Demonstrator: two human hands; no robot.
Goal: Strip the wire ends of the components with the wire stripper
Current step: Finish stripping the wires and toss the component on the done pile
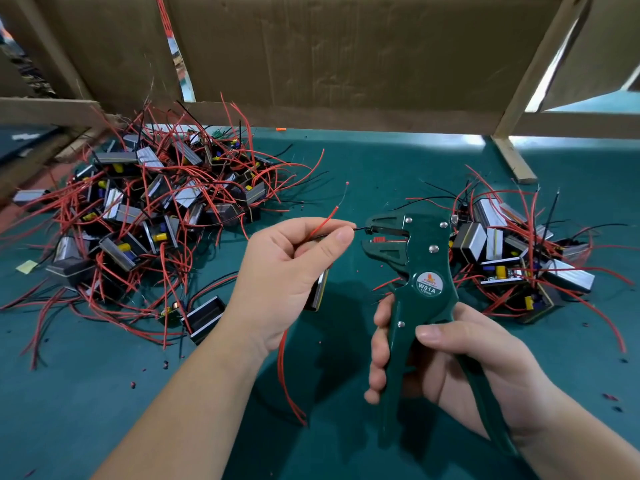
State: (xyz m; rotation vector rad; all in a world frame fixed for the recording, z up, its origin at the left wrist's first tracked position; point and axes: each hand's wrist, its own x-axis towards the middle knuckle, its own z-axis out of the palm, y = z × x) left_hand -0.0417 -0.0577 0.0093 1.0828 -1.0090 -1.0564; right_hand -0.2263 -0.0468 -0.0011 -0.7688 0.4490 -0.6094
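I have the black wire (360, 229) at the mouth of the wire stripper (424, 271), so by my reading this is the feeding step, just ahead of the squeeze. My left hand (291, 268) pinches that wire between thumb and forefinger, close to its end. The same pinch carries the red wire (325, 220), which rises clear of the tool. Its tip shows a bare strand with a scrap of red at the very end, so I judge that one done. The component (320, 289) they belong to hangs under my left palm, above the middle of the bench (381, 161).

My right hand (450, 358) is wrapped round both green handles, which stand apart, with the stripper's head upright and its mouth facing left. How far the black tip sits inside the mouth I cannot tell.

Next I would need the wire straight and level in the mouth, a firm pinch so it cannot slide back, then one full, even squeeze.

A large heap of components (145, 216) with red and black leads lies toward the far left corner of the bench. A smaller heap (512, 251) lies near the right edge, just behind the tool.
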